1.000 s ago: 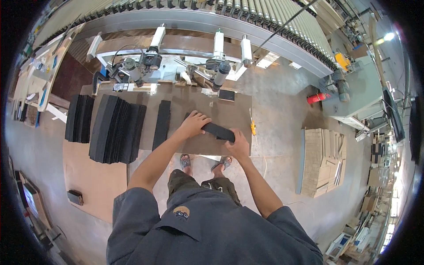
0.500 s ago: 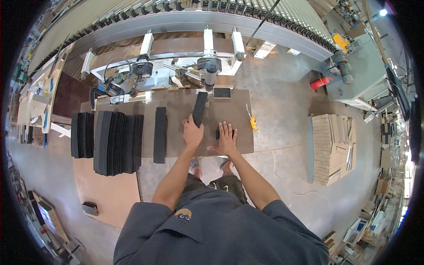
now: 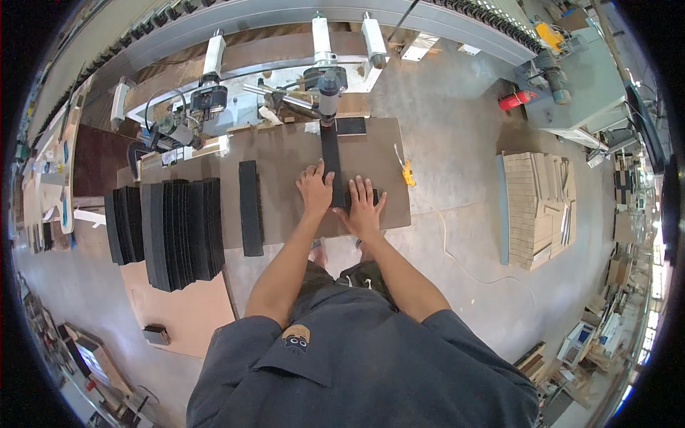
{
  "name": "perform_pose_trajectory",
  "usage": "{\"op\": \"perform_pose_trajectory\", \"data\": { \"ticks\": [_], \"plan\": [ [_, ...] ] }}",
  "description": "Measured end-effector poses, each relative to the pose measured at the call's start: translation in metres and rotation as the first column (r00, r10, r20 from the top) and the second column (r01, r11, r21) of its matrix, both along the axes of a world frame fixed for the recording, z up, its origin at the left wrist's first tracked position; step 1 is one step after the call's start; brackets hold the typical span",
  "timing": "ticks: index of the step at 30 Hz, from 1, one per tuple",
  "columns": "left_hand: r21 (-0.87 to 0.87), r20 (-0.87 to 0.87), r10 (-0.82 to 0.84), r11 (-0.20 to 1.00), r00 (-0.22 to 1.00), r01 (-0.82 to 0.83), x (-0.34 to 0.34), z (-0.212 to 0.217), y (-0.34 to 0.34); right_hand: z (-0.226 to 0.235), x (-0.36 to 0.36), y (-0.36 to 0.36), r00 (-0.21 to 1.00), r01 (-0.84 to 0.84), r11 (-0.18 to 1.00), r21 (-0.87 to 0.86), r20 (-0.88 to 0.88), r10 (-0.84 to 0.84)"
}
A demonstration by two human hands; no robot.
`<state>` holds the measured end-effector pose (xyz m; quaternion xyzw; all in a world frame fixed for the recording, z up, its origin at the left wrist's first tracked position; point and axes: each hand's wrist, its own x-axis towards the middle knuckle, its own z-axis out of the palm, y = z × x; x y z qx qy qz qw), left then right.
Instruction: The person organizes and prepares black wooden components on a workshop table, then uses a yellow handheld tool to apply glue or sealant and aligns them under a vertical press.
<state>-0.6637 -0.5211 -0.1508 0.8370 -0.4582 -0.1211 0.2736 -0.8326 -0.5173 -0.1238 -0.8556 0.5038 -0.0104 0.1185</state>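
Observation:
A long black strip [image 3: 331,151] lies on the brown board tabletop [image 3: 285,150], its far end under the tip of a grey-and-white machine head [image 3: 328,93]. My left hand [image 3: 314,189] rests against the strip's left edge, fingers extended. Beside the strip's near end, my right hand [image 3: 365,207] lies with spread fingers over a small black block [image 3: 351,200], which it partly hides. Another black strip [image 3: 250,207] stands apart to the left. Farther left are a large row of black strips [image 3: 182,235] and a smaller one [image 3: 124,225].
A dark flat piece [image 3: 351,126] lies at the board's far edge. On its right side sits a yellow tool [image 3: 407,173] with a hose across the floor. Stacked tan boards [image 3: 539,207] stand farther right, near a red fire extinguisher [image 3: 516,100]. Clamped machine arms [image 3: 209,96] line the back.
The black strip has gone from slanted to nearly straight, its far end now under the machine head. My left hand has loosened from its grip. The whole view has shifted slightly.

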Motion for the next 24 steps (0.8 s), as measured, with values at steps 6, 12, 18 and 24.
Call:
{"op": "perform_pose_trajectory", "data": {
  "ticks": [6,12,18,24],
  "plan": [
    [-0.037,-0.007,-0.005,0.999,1.000,0.005,-0.001,0.006,-0.006,0.004,0.002,0.001,0.999,0.023,0.998,-0.058,-0.036,-0.025],
    [0.018,-0.113,0.000,1.000,0.994,0.002,0.005,0.008,-0.002,0.008,0.007,0.005,0.999,0.010,0.999,-0.051,-0.053,-0.013],
    [0.021,-0.165,0.030,0.999,0.986,-0.026,0.002,0.008,-0.002,0.006,0.006,0.005,0.999,0.005,1.000,-0.010,-0.054,-0.006],
    [-0.032,-0.168,0.010,0.999,0.986,-0.016,0.006,0.006,0.000,0.003,0.010,0.004,0.999,0.004,1.000,-0.019,-0.045,-0.005]
  ]
}}
